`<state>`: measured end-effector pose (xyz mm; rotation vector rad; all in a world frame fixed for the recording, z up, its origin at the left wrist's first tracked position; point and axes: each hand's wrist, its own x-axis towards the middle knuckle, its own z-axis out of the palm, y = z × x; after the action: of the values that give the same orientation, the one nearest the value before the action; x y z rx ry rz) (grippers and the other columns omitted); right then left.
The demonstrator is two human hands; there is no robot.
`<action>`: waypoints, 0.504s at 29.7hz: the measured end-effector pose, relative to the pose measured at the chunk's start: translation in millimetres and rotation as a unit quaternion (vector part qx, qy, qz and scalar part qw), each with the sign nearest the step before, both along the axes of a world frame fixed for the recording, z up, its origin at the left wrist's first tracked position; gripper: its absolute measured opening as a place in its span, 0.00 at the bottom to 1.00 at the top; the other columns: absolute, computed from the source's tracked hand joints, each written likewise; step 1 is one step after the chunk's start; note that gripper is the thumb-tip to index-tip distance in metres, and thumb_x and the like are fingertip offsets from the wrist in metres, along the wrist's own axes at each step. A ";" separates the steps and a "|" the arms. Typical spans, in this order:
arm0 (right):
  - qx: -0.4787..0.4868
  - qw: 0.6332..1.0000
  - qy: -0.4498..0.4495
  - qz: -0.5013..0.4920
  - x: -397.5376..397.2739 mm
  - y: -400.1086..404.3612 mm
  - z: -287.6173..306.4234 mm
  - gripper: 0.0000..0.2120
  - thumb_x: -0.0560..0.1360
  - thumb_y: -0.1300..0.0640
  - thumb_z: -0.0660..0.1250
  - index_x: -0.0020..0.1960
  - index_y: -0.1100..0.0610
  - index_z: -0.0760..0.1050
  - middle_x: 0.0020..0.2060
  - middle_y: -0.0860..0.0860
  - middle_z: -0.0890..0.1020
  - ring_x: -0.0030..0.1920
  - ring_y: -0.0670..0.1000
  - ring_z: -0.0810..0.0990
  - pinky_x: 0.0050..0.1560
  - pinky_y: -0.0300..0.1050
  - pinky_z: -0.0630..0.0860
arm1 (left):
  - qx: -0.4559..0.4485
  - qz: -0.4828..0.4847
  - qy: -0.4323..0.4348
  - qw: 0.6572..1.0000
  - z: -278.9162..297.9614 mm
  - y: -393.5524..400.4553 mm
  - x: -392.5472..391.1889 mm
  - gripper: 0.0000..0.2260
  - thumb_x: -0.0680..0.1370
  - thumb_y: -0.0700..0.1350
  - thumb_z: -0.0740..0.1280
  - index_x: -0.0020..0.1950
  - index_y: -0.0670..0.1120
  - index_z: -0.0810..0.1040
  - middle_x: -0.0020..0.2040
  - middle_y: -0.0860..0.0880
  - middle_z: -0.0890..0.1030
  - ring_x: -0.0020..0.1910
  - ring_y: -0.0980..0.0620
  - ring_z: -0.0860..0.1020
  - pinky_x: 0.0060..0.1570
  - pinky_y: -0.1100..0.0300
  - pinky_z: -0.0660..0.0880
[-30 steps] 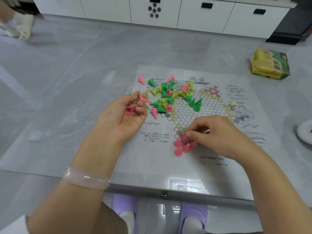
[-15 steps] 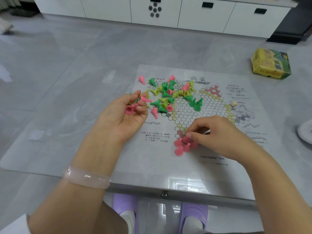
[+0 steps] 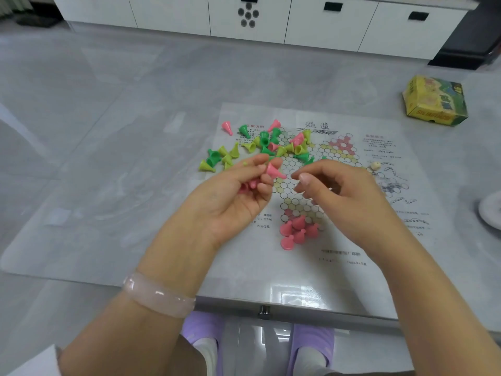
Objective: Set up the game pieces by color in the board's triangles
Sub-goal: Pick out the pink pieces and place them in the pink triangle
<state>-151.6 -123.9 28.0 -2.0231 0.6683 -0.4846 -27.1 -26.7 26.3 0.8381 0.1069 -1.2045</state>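
A paper game board [image 3: 306,175] printed with a hexagon star lies on the glass table. Several pink pieces [image 3: 297,229] stand in its near triangle. A mixed heap of green, yellow and pink cone pieces [image 3: 260,146] covers the board's far left. My left hand [image 3: 238,194], palm up, holds a few pink pieces; one pink piece [image 3: 274,170] sticks out between its fingertips. My right hand [image 3: 333,191] hovers just right of that piece, thumb and forefinger close together and empty, a small gap from the piece.
A yellow-green game box [image 3: 433,100] lies at the table's far right. A small beige bead [image 3: 375,166] rests on the board's right side. A white round object [image 3: 490,210] sits at the right edge. The table's front edge [image 3: 265,308] runs near my knees.
My right hand has lifted off the pink pieces in the near triangle and moved up toward my left hand. My left hand has shifted right and now presents a pink piece at its fingertips.
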 end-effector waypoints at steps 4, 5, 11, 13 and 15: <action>0.125 0.991 -0.040 0.005 5.6 10.3 2.3 0.05 0.75 0.57 0.65 0.45 0.50 0.78 0.34 0.46 0.82 0.30 0.49 0.79 0.30 0.41 0.78 | -0.022 -0.022 -0.010 0.999 1.7 -5.2 -8.5 0.10 0.77 0.30 0.56 0.44 0.41 0.74 0.33 0.46 0.81 0.22 0.57 0.72 0.21 0.70 0.69; 0.123 0.991 -0.043 -0.001 6.1 10.0 2.0 0.05 0.75 0.57 0.65 0.45 0.51 0.79 0.33 0.46 0.82 0.31 0.47 0.79 0.31 0.41 0.78 | -0.025 -0.018 -0.009 0.999 1.8 -5.7 -8.6 0.10 0.77 0.30 0.56 0.44 0.42 0.73 0.32 0.46 0.81 0.23 0.57 0.72 0.21 0.70 0.69; 0.177 0.981 -0.063 -0.045 6.7 7.8 0.9 0.07 0.76 0.57 0.64 0.43 0.53 0.80 0.33 0.47 0.82 0.33 0.42 0.78 0.31 0.40 0.76 | -0.034 -0.023 -0.020 0.999 1.4 -5.9 -10.0 0.11 0.77 0.30 0.56 0.44 0.42 0.74 0.33 0.47 0.82 0.24 0.57 0.72 0.22 0.70 0.70; 0.184 0.979 -0.067 -0.048 6.9 7.8 0.5 0.07 0.75 0.57 0.64 0.41 0.53 0.80 0.31 0.46 0.81 0.32 0.42 0.77 0.31 0.41 0.75 | -0.034 -0.023 -0.025 0.999 -0.2 -6.3 -9.1 0.11 0.76 0.29 0.56 0.44 0.42 0.74 0.33 0.46 0.82 0.24 0.57 0.72 0.22 0.70 0.70; 0.186 0.978 -0.078 -0.055 8.1 8.9 0.4 0.07 0.75 0.57 0.65 0.39 0.52 0.80 0.30 0.47 0.81 0.30 0.43 0.76 0.30 0.43 0.74 | -0.026 -0.031 -0.048 0.998 -2.9 -7.4 -8.4 0.10 0.75 0.29 0.57 0.43 0.41 0.74 0.32 0.46 0.81 0.24 0.57 0.73 0.23 0.70 0.71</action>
<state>-143.6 -115.0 28.4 -1.5858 0.7171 -0.5336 -35.5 -34.2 23.4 0.8569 -0.0291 -1.2180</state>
